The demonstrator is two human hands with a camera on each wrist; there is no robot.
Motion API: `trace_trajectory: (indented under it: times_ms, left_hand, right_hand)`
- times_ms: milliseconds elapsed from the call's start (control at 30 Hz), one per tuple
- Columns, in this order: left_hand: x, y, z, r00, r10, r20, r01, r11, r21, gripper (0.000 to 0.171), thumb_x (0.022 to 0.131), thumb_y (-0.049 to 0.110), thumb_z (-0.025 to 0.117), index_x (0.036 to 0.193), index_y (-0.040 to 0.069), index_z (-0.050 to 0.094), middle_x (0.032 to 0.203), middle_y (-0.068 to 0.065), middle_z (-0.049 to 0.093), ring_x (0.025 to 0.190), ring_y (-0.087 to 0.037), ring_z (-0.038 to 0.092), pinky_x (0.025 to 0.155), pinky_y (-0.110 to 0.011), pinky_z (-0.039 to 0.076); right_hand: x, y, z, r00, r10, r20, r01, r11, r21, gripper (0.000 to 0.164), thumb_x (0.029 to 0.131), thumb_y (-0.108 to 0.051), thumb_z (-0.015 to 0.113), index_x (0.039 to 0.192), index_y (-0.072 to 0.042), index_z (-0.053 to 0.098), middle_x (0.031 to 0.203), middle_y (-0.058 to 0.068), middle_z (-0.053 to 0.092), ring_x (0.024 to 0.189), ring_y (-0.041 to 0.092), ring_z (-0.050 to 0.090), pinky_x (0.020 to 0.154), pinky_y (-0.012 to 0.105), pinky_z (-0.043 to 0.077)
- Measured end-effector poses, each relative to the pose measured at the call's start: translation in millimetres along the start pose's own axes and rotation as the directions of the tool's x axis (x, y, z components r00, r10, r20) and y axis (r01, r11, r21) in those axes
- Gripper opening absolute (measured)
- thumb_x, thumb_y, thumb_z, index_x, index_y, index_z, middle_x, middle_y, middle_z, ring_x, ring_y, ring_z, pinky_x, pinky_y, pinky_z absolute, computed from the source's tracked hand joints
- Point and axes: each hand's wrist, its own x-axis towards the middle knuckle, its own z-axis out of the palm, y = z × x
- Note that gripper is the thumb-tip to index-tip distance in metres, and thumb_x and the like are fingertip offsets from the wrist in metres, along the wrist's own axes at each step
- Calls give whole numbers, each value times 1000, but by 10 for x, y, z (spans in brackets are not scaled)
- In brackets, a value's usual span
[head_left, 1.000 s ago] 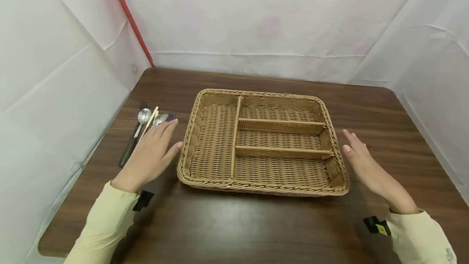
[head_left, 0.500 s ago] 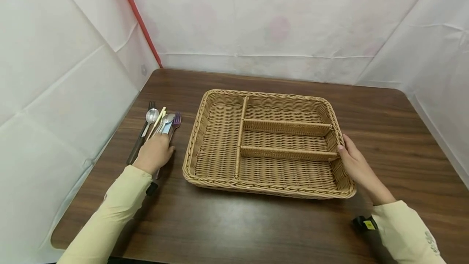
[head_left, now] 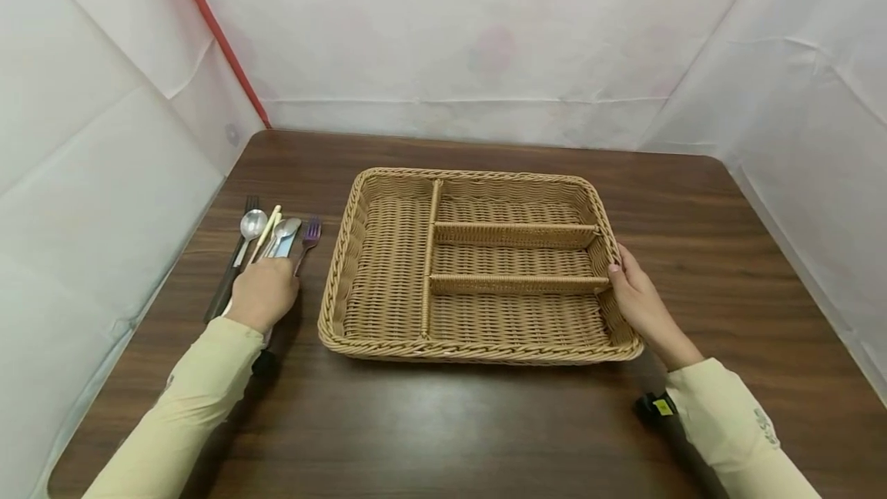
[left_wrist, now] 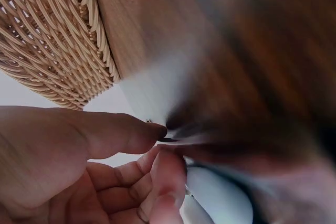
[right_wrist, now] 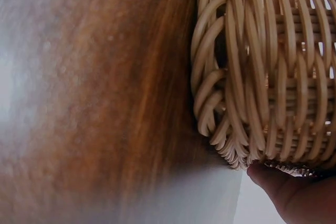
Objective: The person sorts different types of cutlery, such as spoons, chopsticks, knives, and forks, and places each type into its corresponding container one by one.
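My left hand [head_left: 263, 293] is at the left of the table, its thumb and index finger pinching the handle of a purple fork [head_left: 312, 231]. The fork's tines point away from me, and the hand covers part of its handle. In the left wrist view, a thin dark piece shows blurred between thumb and finger. A tan wicker cutlery basket [head_left: 478, 353], split by dividers into several compartments, stands mid-table. My right hand [head_left: 640, 303] holds its right side, thumb on the woven rim. The right wrist view shows that thumb [right_wrist: 268, 179] against the basket's wall.
Left of the fork lie a spoon [head_left: 253, 223], a black-handled fork [head_left: 252, 202], cream-ended sticks [head_left: 269, 226] and a smaller spoon [head_left: 288, 227], close together. The brown wooden table [head_left: 430, 422] has white sheeting [head_left: 485, 45] on its left, back and right.
My left hand has come down onto the cutlery and curled round the purple fork, which has shifted slightly right, away from the spoons. My right hand has moved in to the basket's right rim.
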Motion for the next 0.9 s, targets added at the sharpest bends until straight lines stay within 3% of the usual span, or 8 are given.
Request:
trace_trajectory:
  times_ms: [233, 400, 700, 800, 900]
  left_hand:
    - [15, -16, -60, 999, 47, -13, -47, 998, -36, 27, 75, -3, 51, 51, 5, 43, 57, -18, 53, 49, -36, 53, 47, -54, 43]
    - [18, -3, -117, 997, 66, -34, -67, 997, -47, 30, 77, -4, 54, 52, 5, 42, 54, -17, 51, 47, -35, 51, 47, -54, 42]
    - [-7, 35, -394, 992, 112, -66, -118, 989, -86, 38, 79, -6, 55, 49, 10, 38, 49, -5, 41, 44, -23, 38, 41, -42, 36]
    - [-23, 104, -512, 983, 145, -116, -154, 986, -66, 40, 78, -7, 52, 48, 12, 35, 48, -4, 37, 43, -22, 35, 40, -42, 34]
    - [-37, 196, -623, 964, 194, -184, -203, 978, -35, 40, 78, -7, 53, 48, 14, 34, 49, -1, 34, 44, -21, 32, 40, -41, 31]
  right_hand:
    - [25, -37, 30, 1000, -6, -10, 6, 1000, -15, 56, 105, -22, 22, 150, 1, -2, 152, 32, 8, 139, 45, 9, 108, 60, 13]
    - [10, -50, 26, 1000, 2, -10, -2, 1000, -20, 56, 105, -22, 21, 150, 1, -2, 151, 32, 8, 139, 46, 9, 107, 61, 14]
    - [-6, -26, 33, 1000, -6, -30, 5, 1000, -23, 54, 105, -19, 22, 150, 3, 0, 150, 34, 10, 138, 46, 10, 108, 60, 14]
    - [-10, -25, 27, 999, -12, -34, 11, 1000, -28, 54, 105, -20, 22, 150, 3, 0, 150, 34, 11, 138, 47, 12, 107, 60, 15]
    - [-1, -28, 31, 999, -22, -35, 21, 999, -35, 54, 105, -20, 23, 150, 2, 2, 150, 34, 12, 137, 47, 13, 107, 61, 16]
